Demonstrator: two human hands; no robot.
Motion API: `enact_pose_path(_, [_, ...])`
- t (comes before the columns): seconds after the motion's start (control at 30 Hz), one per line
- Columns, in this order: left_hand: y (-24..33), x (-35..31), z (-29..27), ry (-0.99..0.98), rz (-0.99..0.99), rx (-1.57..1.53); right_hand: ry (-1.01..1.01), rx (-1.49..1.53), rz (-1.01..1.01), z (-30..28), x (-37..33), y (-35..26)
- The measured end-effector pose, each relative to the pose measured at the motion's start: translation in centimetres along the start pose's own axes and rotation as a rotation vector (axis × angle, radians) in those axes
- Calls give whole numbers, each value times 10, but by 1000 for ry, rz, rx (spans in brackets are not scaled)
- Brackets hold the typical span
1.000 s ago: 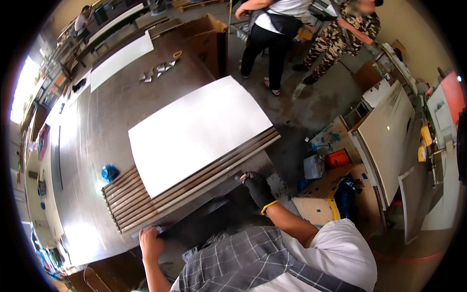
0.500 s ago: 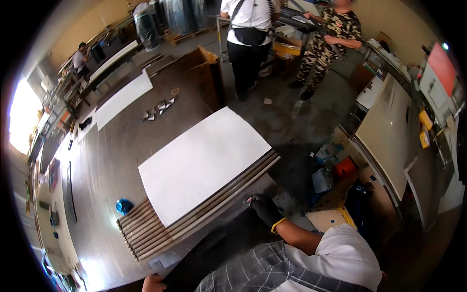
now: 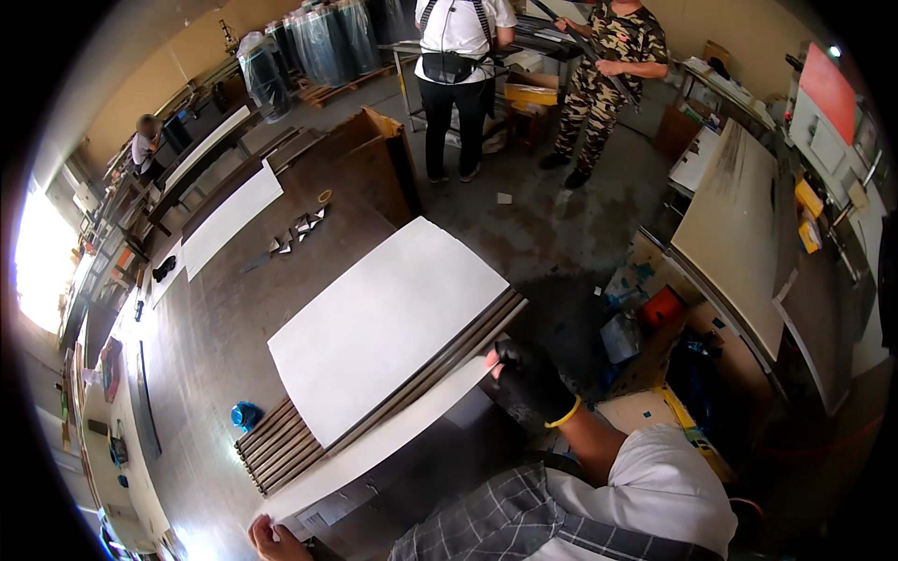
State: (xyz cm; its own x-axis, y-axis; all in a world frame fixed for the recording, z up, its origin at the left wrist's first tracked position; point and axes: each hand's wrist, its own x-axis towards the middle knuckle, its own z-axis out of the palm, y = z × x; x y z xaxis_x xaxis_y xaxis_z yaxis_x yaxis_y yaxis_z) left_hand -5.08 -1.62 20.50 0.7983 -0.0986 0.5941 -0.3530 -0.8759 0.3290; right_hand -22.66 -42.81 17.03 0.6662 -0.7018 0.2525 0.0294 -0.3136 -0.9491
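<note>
A thin pale sheet (image 3: pixel 393 437) spans between my two hands along the near side of the metal rods (image 3: pixel 281 453). My right hand (image 3: pixel 531 381), in a black glove with exposed fingertips and a yellow cuff, pinches its far right end. At the lower left my bare left hand (image 3: pixel 273 540) has its fingers closed at the sheet's other end. A large white sheet (image 3: pixel 388 327) lies flat across the row of rods, just beyond the held one. Nearer me is a dark, shiny surface (image 3: pixel 421 467); whether it belongs to the held sheet I cannot tell.
The rods rest on a metal table (image 3: pixel 196 374) with a blue round object (image 3: pixel 245 416), scraps (image 3: pixel 297 232) and another white sheet (image 3: pixel 234 220). A cardboard box (image 3: pixel 388 154) stands beyond. Two people (image 3: pixel 458 84) stand farther off. Large panels (image 3: pixel 730 243) lean at the right.
Both hands have moved: the right a little right and up, the left leftward and up. The pale sheet now shows between them where a black surface appeared before. The view has shifted slightly.
</note>
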Motion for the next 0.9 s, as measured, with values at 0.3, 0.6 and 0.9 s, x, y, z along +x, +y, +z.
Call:
enact_pose_path(0.3, [12,4,127,312,-461,-843,184,-9,-132,-15,72,47])
enact_pose_path(0.6, [36,16,248,78,-1270,-1723,105,554,585,-58,149,135])
enact_pose_path(0.9, [44,-24,247,-153,-1321,-1926,127,-862,438,-67,153,202])
